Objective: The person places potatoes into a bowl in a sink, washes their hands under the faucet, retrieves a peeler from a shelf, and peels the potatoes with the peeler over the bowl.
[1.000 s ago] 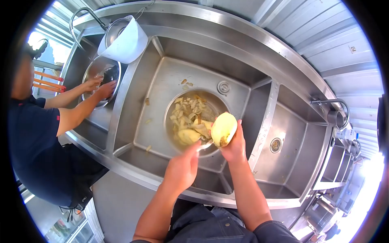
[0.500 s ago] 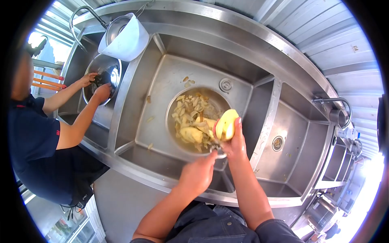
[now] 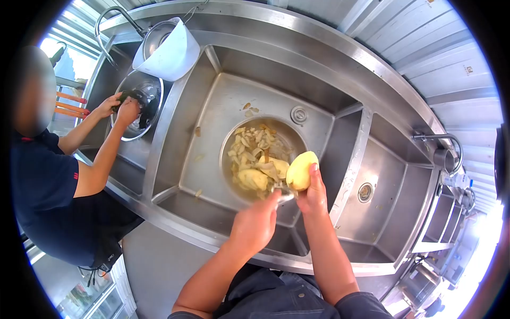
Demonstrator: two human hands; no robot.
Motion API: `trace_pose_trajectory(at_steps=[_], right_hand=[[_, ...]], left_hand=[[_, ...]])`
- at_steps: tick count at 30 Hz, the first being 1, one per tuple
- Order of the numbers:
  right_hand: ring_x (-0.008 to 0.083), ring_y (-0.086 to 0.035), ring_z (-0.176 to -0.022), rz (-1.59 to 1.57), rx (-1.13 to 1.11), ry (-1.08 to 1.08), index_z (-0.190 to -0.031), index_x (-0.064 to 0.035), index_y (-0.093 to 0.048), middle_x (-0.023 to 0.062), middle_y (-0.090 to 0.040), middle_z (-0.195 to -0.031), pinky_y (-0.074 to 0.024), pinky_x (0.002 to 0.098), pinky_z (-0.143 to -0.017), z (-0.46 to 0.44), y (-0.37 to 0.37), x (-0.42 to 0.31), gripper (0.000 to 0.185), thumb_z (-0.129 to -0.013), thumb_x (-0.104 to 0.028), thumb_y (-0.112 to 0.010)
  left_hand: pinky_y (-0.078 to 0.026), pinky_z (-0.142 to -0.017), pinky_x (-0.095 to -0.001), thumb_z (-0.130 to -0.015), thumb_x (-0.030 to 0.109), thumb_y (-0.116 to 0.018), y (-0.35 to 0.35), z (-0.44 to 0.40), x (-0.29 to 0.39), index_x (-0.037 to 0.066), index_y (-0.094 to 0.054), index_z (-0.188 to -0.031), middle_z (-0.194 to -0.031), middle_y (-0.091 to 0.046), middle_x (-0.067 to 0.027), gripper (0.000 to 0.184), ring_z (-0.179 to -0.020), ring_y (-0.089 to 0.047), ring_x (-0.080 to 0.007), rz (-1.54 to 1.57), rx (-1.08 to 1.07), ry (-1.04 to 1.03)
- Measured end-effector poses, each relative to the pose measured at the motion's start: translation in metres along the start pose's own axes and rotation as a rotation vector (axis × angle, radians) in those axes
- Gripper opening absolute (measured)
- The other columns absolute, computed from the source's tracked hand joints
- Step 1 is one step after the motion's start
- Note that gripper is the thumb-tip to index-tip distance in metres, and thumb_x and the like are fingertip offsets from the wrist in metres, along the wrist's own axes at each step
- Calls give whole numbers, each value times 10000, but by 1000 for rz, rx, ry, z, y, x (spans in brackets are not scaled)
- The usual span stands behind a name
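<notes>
My right hand (image 3: pixel 313 195) is closed around a peeled yellow potato (image 3: pixel 302 171), holding it upright over the near right side of a metal bowl (image 3: pixel 226 185). Closed on the handle of a shiny metal peeler (image 3: pixel 285 194), my left hand (image 3: pixel 256 223) is just left of the potato. Motion blurs the peeler's head, so whether it touches the potato is unclear. In the bowl, pale peelings (image 3: pixel 249 139) lie in cloudy water beside another peeled potato (image 3: pixel 253 179).
The bowl sits in the middle basin of a steel sink (image 3: pixel 212 122) with a drain (image 3: pixel 299 114). To the right is another basin (image 3: pixel 366 159). At left, a co-worker's hands (image 3: pixel 126 109) handle something dark in a metal bowl (image 3: pixel 154 93), below a white container (image 3: pixel 178 53).
The potato has turned in my right hand, showing a broader, smoother yellow side. My left hand and the peeler have shifted slightly. The co-worker's hands have moved closer together.
</notes>
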State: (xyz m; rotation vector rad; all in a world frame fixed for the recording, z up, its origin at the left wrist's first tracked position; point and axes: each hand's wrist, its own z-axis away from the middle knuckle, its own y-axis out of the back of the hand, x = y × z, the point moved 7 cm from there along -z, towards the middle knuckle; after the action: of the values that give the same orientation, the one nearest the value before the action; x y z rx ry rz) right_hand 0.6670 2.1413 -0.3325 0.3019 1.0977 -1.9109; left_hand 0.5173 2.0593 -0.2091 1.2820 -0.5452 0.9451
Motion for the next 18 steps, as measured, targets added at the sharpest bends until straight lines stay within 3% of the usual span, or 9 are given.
trace_pose_trajectory(at_steps=[5,9,13,17,18], right_hand=[[269,-613,-1163,-54,65,-68,-1353,-59,-537,89,-627,-1265,-505,459,-1027,1,-15,10,520,-1019,-454,-597],[264,-606,-1176,-78,230,-75,-1355,-54,-534,100,-616,-1283,-507,463,-1024,2,-5,4,538,-1008,-458,-616],[285,-604,-1173,-52,226,-34,-1364,-58,-513,110,-610,-1285,-514,469,-1020,-3,-12,6,544,-1000,-443,-637],[302,-615,-1145,-88,322,-50,-1370,-62,-498,118,-617,-1257,-524,467,-1014,-5,-4,7,559,-987,-436,-659],[294,-593,-1184,-145,293,-99,-1390,-106,-456,99,-571,-1289,-538,500,-981,-7,1,8,546,-971,-354,-704]], left_hand=[[-534,-727,-506,-946,44,-589,-1,-24,2,82,-597,-1311,-937,-686,-226,367,-861,-668,-432,-34,134,-8],[-542,-732,-494,-949,56,-597,-23,2,-8,74,-598,-1305,-951,-687,-231,357,-889,-665,-439,-45,-47,66],[-550,-734,-502,-954,70,-599,10,-28,1,85,-604,-1306,-987,-700,-228,352,-886,-672,-441,28,148,15],[-535,-694,-504,-951,80,-593,-12,-14,2,76,-583,-1328,-922,-696,-182,378,-827,-671,-405,-62,57,-35],[-544,-697,-498,-952,74,-594,-18,-4,2,71,-583,-1329,-942,-701,-190,377,-831,-677,-409,-27,-5,-8]])
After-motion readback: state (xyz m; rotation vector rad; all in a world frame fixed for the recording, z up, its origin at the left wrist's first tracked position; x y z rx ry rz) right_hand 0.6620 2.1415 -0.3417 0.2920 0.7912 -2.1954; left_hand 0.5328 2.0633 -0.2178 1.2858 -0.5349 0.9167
